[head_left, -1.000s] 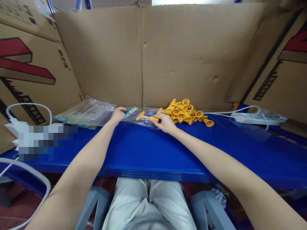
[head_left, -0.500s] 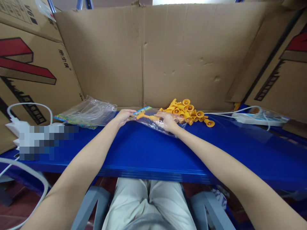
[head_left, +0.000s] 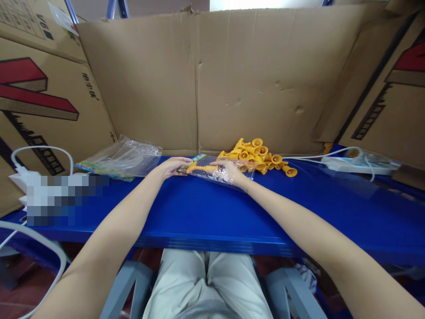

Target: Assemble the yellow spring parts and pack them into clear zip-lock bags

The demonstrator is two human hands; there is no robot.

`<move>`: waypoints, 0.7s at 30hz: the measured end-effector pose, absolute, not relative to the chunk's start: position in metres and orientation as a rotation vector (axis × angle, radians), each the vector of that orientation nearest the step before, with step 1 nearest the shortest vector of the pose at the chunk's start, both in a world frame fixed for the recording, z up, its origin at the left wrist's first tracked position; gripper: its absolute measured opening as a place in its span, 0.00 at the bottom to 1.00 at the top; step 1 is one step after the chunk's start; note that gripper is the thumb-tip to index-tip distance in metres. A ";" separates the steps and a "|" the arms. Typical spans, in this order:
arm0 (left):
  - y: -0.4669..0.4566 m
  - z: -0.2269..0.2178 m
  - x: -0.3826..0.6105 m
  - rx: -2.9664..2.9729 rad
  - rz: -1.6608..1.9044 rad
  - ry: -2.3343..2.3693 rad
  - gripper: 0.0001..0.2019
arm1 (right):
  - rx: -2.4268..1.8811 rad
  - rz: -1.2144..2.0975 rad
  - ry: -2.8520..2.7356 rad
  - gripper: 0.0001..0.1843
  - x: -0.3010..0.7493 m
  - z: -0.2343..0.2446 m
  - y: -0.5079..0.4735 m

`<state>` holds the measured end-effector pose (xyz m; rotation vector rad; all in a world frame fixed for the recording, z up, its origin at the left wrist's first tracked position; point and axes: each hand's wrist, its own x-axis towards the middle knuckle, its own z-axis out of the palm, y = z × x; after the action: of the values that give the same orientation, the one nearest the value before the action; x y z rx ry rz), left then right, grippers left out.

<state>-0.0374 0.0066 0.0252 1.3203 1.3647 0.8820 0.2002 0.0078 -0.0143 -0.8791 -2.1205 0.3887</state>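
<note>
My left hand (head_left: 174, 167) is closed on the colourful header end of a clear plastic bag (head_left: 217, 178). An orange plastic piece (head_left: 201, 168), slim with a hooked left end, lies lengthwise at the bag. Its right end runs under the fingers of my right hand (head_left: 226, 172), which are closed around it. Shiny film shows over part of this hand; whether the hand is inside the bag I cannot tell. Just behind the right hand is a pile of orange horn-shaped plastic pieces (head_left: 257, 153) with flared cup ends.
Flat clear bags (head_left: 124, 157) with colourful headers lie at the left. White plugs and cables (head_left: 28, 177) are at the far left, a white power strip (head_left: 358, 165) at the right. Cardboard (head_left: 245, 79) walls in the back of the blue table (head_left: 206, 212).
Both hands have shifted slightly down with the bag and the orange piece. The right hand's fingers have slid a little left along the piece, and more shiny film now shows over that hand.
</note>
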 end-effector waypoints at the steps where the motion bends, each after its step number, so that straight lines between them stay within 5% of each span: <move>1: 0.006 0.026 -0.041 1.328 0.851 1.335 0.18 | -0.876 0.402 -2.122 0.18 0.200 -0.014 0.007; 15: 0.004 0.024 -0.034 1.357 0.835 1.201 0.22 | -0.884 0.514 -2.215 0.18 0.198 -0.010 0.001; 21: 0.008 0.027 -0.040 1.286 1.060 1.472 0.20 | -1.026 0.218 -1.992 0.09 0.230 0.027 0.009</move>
<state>-0.0403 0.0079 0.0272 1.2861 1.4725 1.0602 0.2300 0.0087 0.0269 -1.0261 -1.9915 0.2180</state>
